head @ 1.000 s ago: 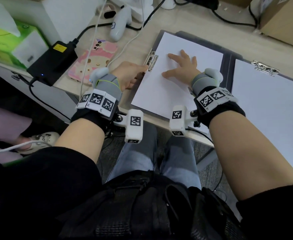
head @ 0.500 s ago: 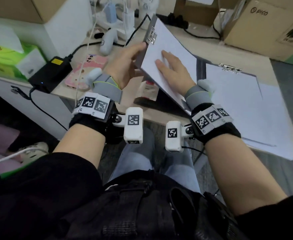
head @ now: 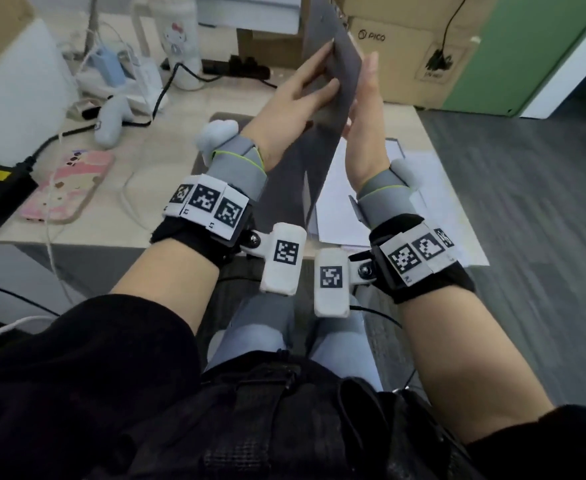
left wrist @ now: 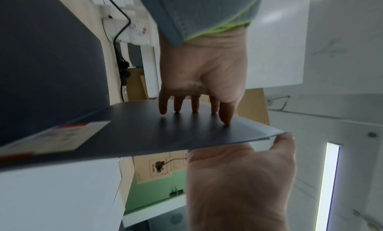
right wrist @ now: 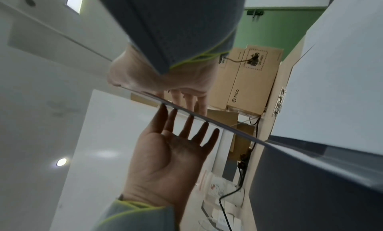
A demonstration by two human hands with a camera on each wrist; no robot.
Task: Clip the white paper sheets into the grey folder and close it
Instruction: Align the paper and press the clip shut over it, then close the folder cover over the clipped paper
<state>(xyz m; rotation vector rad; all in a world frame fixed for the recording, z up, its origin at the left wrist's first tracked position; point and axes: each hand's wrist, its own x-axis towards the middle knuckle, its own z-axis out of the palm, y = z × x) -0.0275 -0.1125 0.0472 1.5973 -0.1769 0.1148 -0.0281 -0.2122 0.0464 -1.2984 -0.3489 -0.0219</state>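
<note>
Grey folder cover raised on edge between two flat hands

In the head view the grey folder point(head: 340, 81) cover stands nearly upright at upper centre, its long axis running from the counter point(head: 167, 161) up toward the top of the frame. The left hand point(head: 295, 109) lies on its left face and the right hand point(head: 366, 123) on its right, both with fingers point(left wrist: 196, 106) straight and pressed flat, none curled. White paper sheets point(head: 340, 202) lie to the right below, so closing likely means tipping the cover rightward.
</note>
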